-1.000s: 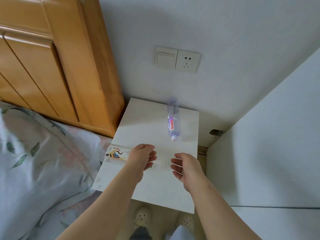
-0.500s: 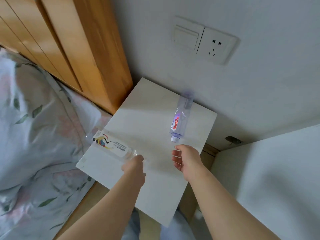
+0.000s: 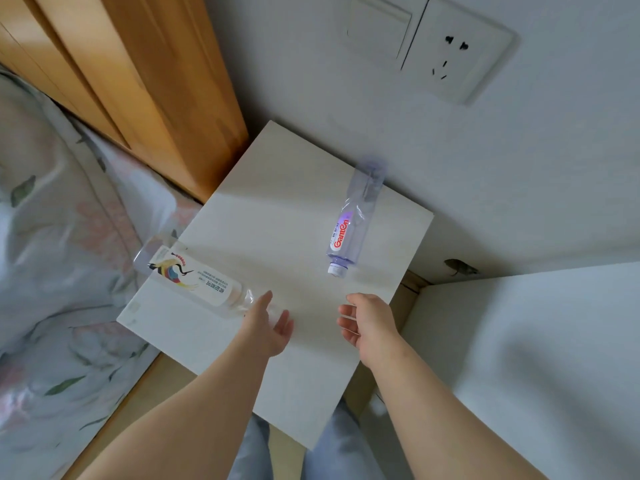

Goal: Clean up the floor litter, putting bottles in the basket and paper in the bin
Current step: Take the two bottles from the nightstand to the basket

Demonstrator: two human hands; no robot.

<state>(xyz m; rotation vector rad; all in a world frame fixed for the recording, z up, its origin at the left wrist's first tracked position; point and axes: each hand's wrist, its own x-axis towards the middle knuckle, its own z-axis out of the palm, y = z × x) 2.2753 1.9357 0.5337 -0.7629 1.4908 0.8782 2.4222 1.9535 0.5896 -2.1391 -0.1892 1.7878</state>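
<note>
**White table top [image 3: 277,209], two clear plastic bottles lying on it, neither one held**

At the far left of my feed I see floral bedding [image 3: 52,237], with an orange wooden headboard [image 3: 138,81] rising behind it. The table top sits just beside both.

The bird-label bottle [image 3: 194,280] lies on its side at the table's left edge. Its base hangs out over the bedding and its neck points toward the left hand [image 3: 268,327]. That hand is open, palm turned inward, with the fingers straight and close together and the thumb raised. The thumb sits right at the bottle's neck, but I cannot tell whether it touches, since the hand covers the cap end.

Further right, the purple-tinted bottle [image 3: 349,230] with red lettering lies on its side near the back of the table, its white cap pointing toward me. The right hand [image 3: 370,323] hovers just short of that cap and apart from it. Its fingers are loosely curled and hold nothing.

On the wall above are a white switch [image 3: 377,29] and, to its right, a socket [image 3: 457,50]. A plain white panel [image 3: 519,341] fills the right side. Light blue trousers [image 3: 332,445] show at the bottom, below the table's near edge.
</note>
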